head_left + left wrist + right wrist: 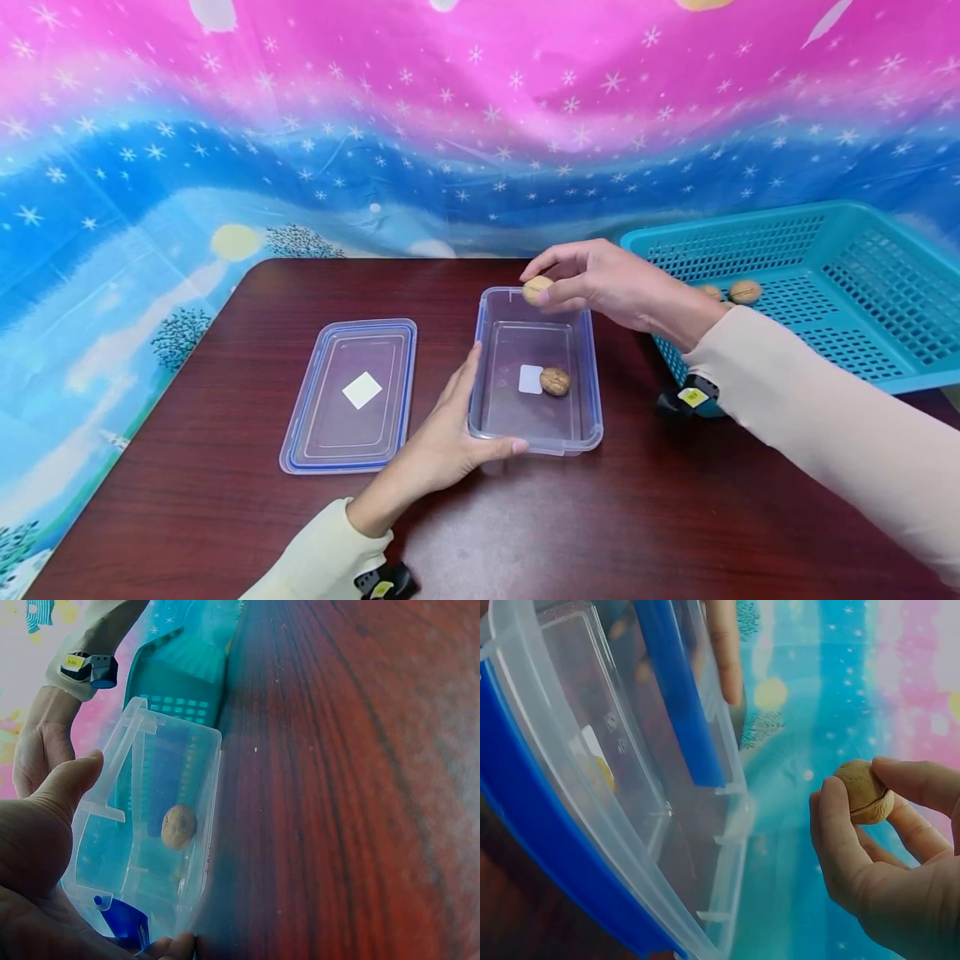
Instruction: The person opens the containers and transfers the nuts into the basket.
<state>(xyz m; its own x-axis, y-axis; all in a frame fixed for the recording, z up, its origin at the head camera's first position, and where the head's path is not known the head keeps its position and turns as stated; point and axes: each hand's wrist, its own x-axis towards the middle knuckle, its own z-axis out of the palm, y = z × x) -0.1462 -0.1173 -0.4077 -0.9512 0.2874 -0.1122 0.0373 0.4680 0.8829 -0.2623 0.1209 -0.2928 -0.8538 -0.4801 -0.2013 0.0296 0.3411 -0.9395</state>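
My right hand (603,285) pinches a walnut (536,290) between thumb and fingertips above the far end of a clear plastic food container (510,419). In the right wrist view this walnut (861,787) shows its seam and sits just beyond the container's rim. Another walnut (555,382) lies on the container floor beside a white label (530,379). My left hand (444,448) grips the container's near left corner, thumb along the front rim and fingers against the left side. The left wrist view shows the thumb (71,780) at the rim.
A clear lid (322,433) with a blue seal and a pale square sticker lies left of the container. A turquoise basket (795,312) stands at the right with several walnuts (745,292), partly behind my right arm. A patterned cloth (450,167) hangs behind the dark wooden table (247,500).
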